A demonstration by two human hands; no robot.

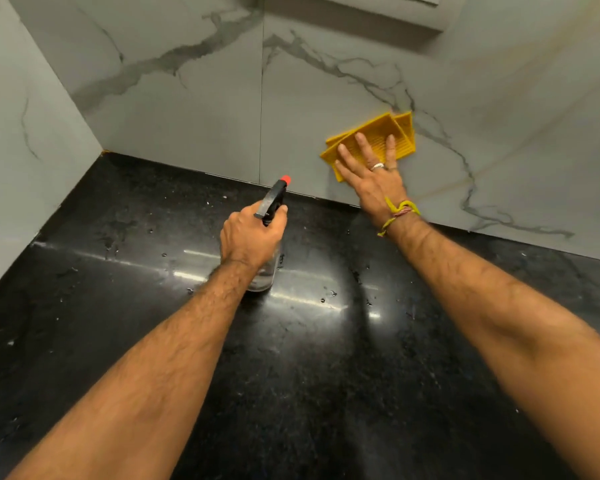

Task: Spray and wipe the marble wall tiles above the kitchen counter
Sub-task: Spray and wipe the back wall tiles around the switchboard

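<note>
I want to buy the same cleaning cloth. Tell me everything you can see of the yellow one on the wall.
The yellow cloth is bright yellow with a fine ribbed weave, looking thin and soft. It is folded into offset layers, so extra corners show at its upper right. It lies flat against the marble wall tile, just above the black counter, tilted. The right hand presses it with straight, spread fingers, covering its lower middle part.

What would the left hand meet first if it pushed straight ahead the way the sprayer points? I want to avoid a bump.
Probably the marble wall tile. The left hand grips the spray bottle, whose red nozzle aims at it over bare black counter; depth is uncertain.
</note>
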